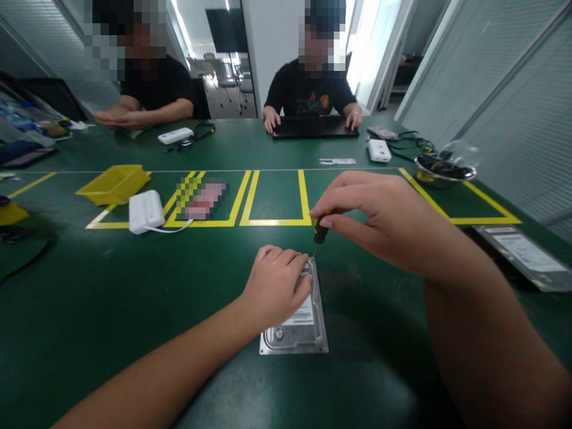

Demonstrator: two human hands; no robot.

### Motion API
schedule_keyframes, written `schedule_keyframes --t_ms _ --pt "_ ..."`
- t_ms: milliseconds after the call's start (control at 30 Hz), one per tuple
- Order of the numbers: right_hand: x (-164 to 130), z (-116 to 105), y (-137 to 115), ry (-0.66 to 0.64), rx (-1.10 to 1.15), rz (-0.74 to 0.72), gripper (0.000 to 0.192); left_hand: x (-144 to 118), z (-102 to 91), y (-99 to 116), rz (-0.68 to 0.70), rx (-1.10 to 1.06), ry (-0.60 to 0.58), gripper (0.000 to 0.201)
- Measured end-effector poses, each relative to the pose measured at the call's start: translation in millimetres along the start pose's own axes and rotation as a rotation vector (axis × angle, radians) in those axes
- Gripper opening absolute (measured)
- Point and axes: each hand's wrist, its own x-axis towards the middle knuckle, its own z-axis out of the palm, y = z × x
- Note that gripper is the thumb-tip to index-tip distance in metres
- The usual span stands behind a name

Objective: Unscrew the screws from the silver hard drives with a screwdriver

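A dark green table (111, 310) fills the foreground, its surface marked with yellow tape lines (274, 223) and crossed by a thin pale seam (250, 171). Ribbed, blind-like panels stand at the left (42, 33) and right (500, 77). At the rear, a white wall section (274, 53) adjoins an opening onto chairs (226, 77), a dark screen (226, 30) and a pale floor (227, 108). Bright light enters behind, right of centre.
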Motion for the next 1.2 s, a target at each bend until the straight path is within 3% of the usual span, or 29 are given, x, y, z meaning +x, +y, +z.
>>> schedule_keyframes --t_ms 233,533,1200 --pt "-2.9 -3.7 2.1 -0.027 0.005 0.038 0.030 0.8 1.8 0.2 -0.007 -0.015 0.000 0.033" --pt "-4.0 -6.5 3.3 -0.044 0.014 -0.044 0.035 1.2 0.3 2.6 -0.028 -0.011 0.011 0.032" --pt "-4.3 -6.9 1.8 -0.068 -0.121 -0.005 0.026 1.5 2.3 0.9 -0.031 -0.021 0.021 0.031"
